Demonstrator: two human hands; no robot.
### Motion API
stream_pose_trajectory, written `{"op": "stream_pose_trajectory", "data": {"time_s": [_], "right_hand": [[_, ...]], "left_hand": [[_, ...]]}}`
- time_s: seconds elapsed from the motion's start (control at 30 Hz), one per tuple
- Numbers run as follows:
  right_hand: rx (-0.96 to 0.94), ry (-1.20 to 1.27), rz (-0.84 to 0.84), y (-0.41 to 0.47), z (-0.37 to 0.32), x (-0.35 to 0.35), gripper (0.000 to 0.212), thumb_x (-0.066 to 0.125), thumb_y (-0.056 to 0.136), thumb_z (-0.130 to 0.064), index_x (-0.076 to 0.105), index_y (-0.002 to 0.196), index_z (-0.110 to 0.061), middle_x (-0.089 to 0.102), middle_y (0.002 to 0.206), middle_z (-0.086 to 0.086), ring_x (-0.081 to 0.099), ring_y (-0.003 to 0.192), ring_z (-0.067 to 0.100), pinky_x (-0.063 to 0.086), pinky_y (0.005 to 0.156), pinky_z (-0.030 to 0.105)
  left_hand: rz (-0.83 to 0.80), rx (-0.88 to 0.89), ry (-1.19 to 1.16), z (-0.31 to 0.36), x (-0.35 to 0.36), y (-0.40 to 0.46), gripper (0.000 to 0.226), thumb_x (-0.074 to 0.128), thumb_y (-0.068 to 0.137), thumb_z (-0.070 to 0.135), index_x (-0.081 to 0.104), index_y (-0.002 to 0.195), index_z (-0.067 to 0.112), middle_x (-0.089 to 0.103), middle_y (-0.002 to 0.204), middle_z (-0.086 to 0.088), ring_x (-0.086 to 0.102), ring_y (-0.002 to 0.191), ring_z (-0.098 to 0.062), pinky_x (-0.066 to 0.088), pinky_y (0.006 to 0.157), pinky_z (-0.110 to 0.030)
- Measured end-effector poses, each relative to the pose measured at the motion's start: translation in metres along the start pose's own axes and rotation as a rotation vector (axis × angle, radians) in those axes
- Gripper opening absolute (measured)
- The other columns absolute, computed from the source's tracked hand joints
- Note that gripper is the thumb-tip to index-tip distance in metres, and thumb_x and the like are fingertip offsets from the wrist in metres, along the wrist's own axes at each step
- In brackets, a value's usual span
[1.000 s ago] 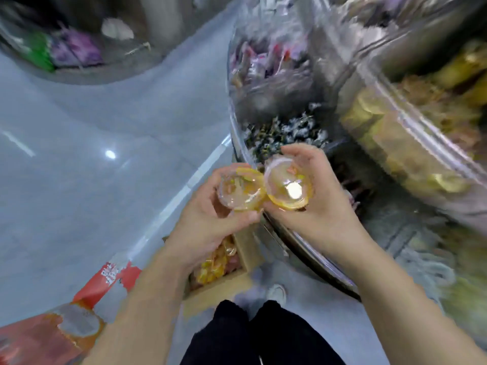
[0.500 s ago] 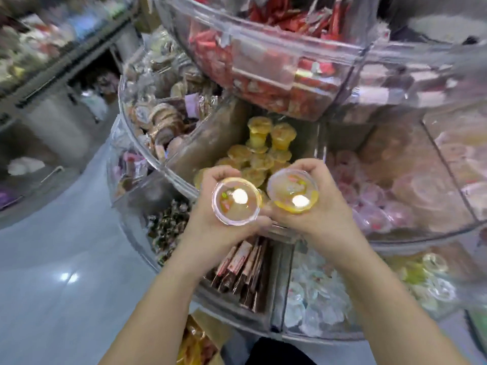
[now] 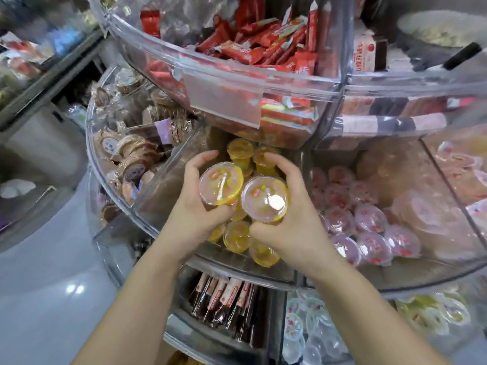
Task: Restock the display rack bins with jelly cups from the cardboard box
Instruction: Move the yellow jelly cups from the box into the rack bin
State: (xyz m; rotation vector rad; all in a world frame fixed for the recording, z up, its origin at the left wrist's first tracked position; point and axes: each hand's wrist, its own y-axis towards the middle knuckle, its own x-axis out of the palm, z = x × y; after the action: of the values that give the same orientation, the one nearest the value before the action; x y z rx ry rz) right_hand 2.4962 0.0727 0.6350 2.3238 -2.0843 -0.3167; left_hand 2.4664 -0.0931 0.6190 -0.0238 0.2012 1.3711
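Two bare forearms rise from the bottom edge, each ending in a bare hand. The left hand (image 3: 195, 204) wears no glove, ring or watch that shows, and its forearm carries no sleeve up to the frame's edge. The right hand (image 3: 290, 227) is equally unadorned, its wrist and forearm uncovered as well. Fingernails look short and unpainted where visible. No clothing shows anywhere in the head view.

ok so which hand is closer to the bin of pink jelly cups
Right. The right hand, gripping a yellow jelly cup, sits just beside the divider of the pink jelly cups bin. The left hand, holding another cup, is farther away across the yellow bin.
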Motion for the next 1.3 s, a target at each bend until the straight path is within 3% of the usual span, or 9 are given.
{"op": "stream_pose_trajectory", "data": {"time_s": [0.2, 0.33, 0.5, 0.63, 0.7, 0.87, 1.03, 1.13, 1.3], "right_hand": [[0.149, -0.024, 0.147, 0.013, 0.007, 0.012, 0.066, 0.085, 0.06, -0.011, 0.042, 0.105, -0.033, 0.059, 0.093, -0.014, 0.058, 0.079, -0.011, 0.051, 0.072, 0.014], [0.193, -0.092, 0.18, 0.016, 0.014, 0.019, 0.057, 0.086, 0.058, -0.011, 0.048, 0.097, -0.028, 0.063, 0.089, -0.01, 0.061, 0.078, -0.004, 0.053, 0.071, 0.02], [0.24, -0.151, 0.26, 0.023, 0.023, 0.028, 0.053, 0.084, 0.063, -0.015, 0.054, 0.101, -0.035, 0.065, 0.092, -0.013, 0.061, 0.082, -0.004, 0.049, 0.069, 0.008], [0.334, -0.131, 0.366, 0.04, 0.034, 0.037, 0.044, 0.081, 0.068, -0.017, 0.048, 0.087, -0.038, 0.059, 0.084, -0.017, 0.059, 0.073, -0.01, 0.045, 0.056, 0.007], [0.36, -0.123, 0.425, 0.051, 0.039, 0.041, 0.045, 0.081, 0.068, -0.019, 0.046, 0.093, -0.035, 0.057, 0.087, -0.017, 0.056, 0.077, -0.004, 0.042, 0.059, 0.011], [0.447, -0.195, 0.462, 0.065, 0.05, 0.05, 0.062, 0.081, 0.067, -0.02, 0.042, 0.115, -0.022, 0.054, 0.102, -0.008, 0.055, 0.089, 0.01, 0.039, 0.058, 0.014], [0.454, -0.127, 0.374, 0.061, 0.05, 0.054, 0.047, 0.082, 0.064, -0.034, 0.051, 0.099, -0.03, 0.062, 0.099, -0.013, 0.06, 0.094, 0.007, 0.051, 0.075, 0.026], [0.517, -0.048, 0.379, 0.06, 0.049, 0.05, 0.024, 0.063, 0.08, -0.051, 0.05, 0.094, -0.036, 0.059, 0.096, -0.017, 0.055, 0.088, 0.001, 0.042, 0.065, 0.019], [0.602, 0.028, 0.448, 0.066, 0.057, 0.044, 0.024, 0.049, 0.094, -0.032, 0.052, 0.118, -0.028, 0.063, 0.095, -0.004, 0.062, 0.074, 0.013, 0.053, 0.071, 0.029]], "left_hand": [[-0.009, 0.002, 0.104, -0.009, -0.025, 0.018, 0.06, 0.087, 0.053, 0.033, 0.045, 0.096, 0.035, 0.067, 0.093, 0.022, 0.062, 0.085, 0.006, 0.046, 0.07, -0.008], [-0.095, 0.041, 0.235, -0.01, -0.043, 0.032, 0.049, 0.086, 0.059, 0.03, 0.055, 0.096, 0.039, 0.067, 0.098, 0.019, 0.061, 0.093, 0.003, 0.045, 0.079, -0.01], [-0.122, 0.008, 0.457, -0.023, -0.045, 0.055, 0.052, 0.087, 0.06, 0.023, 0.051, 0.092, 0.042, 0.057, 0.09, 0.027, 0.057, 0.087, 0.007, 0.039, 0.073, 0.0], [-0.099, -0.056, 0.564, -0.03, -0.038, 0.071, 0.059, 0.084, 0.064, 0.024, 0.054, 0.114, 0.019, 0.066, 0.106, 0.004, 0.061, 0.101, -0.019, 0.049, 0.086, -0.028], [-0.114, -0.061, 0.608, -0.033, -0.035, 0.074, 0.069, 0.081, 0.069, 0.025, 0.045, 0.128, 0.018, 0.064, 0.116, -0.005, 0.06, 0.107, -0.025, 0.048, 0.092, -0.037], [-0.177, -0.122, 0.837, -0.043, -0.027, 0.072, 0.077, 0.064, 0.086, 0.027, 0.015, 0.144, 0.014, 0.054, 0.127, -0.017, 0.055, 0.111, -0.034, 0.044, 0.088, -0.037], [-0.336, -0.299, 0.439, -0.04, -0.039, 0.072, 0.1, 0.069, 0.078, 0.03, -0.001, 0.147, 0.018, 0.052, 0.132, -0.001, 0.054, 0.114, -0.018, 0.046, 0.095, -0.034], [-0.268, -0.4, 0.468, -0.039, -0.041, 0.072, 0.085, 0.055, 0.086, 0.052, 0.011, 0.149, 0.016, 0.047, 0.139, 0.0, 0.049, 0.122, -0.019, 0.04, 0.1, -0.033], [-0.169, -0.316, 0.816, -0.037, -0.03, 0.072, 0.051, 0.034, 0.098, 0.046, 0.038, 0.137, 0.014, 0.053, 0.134, -0.017, 0.049, 0.121, -0.035, 0.039, 0.091, -0.036]]}}
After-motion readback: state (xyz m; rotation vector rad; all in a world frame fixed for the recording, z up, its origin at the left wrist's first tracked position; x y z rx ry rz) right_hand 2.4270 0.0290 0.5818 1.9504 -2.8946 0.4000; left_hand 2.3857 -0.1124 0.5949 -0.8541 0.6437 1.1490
